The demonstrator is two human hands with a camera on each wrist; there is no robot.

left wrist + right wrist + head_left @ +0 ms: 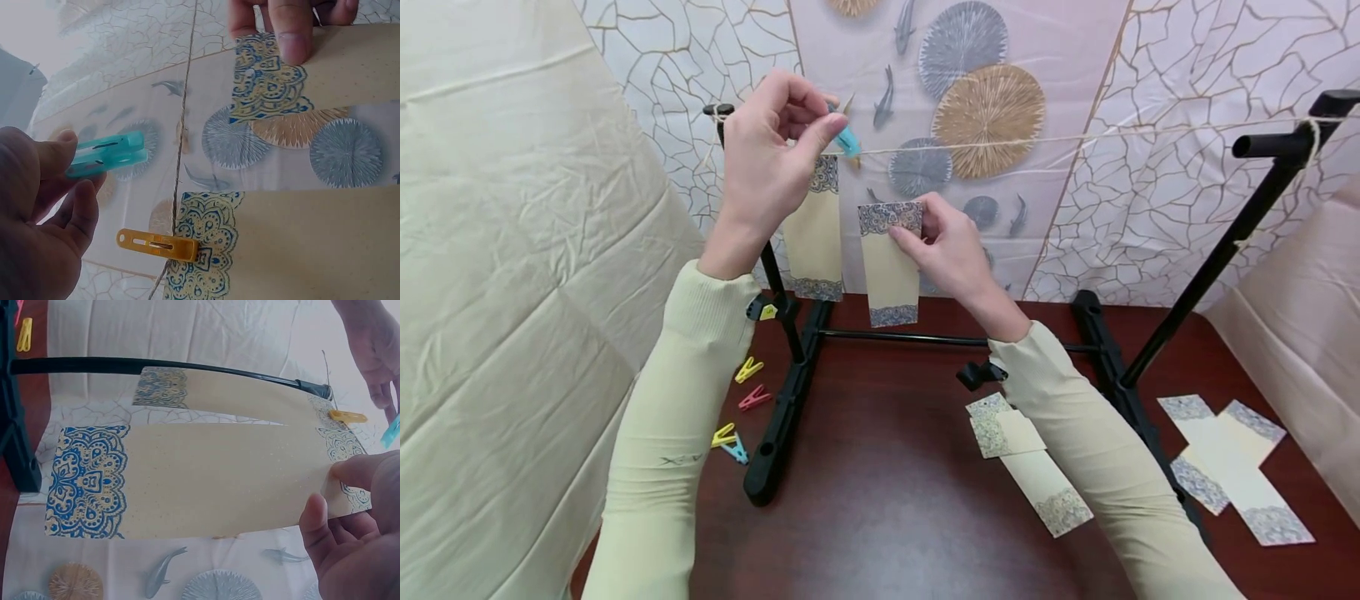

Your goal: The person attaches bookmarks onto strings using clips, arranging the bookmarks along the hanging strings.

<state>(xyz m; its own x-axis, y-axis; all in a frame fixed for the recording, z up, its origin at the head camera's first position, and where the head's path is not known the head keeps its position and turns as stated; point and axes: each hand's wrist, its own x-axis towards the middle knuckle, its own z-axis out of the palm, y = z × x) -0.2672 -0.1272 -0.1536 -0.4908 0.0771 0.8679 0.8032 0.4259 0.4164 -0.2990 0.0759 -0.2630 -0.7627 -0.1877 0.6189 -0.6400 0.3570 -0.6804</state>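
My left hand (775, 150) pinches a turquoise clothespin (109, 153) near the string (184, 119). Below it and to the right, my right hand (951, 250) holds a cream card (891, 271) with blue lace-patterned ends by its upper end, thumb on the front. The card's top lies just below the string, apart from it. A second patterned card (814, 242) hangs from the string at the left, held by an orange-yellow clothespin (159, 244). In the right wrist view, the held card (219, 481) lies in front of the hanging card (231, 390).
A black stand (797, 400) carries the string between its posts. Yellow clothespins (748, 369), a red clothespin (755, 397) and a blue clothespin (735, 448) lie at the left. Several cards (1048, 492) lie near my right forearm; more cards (1232, 458) lie at the far right.
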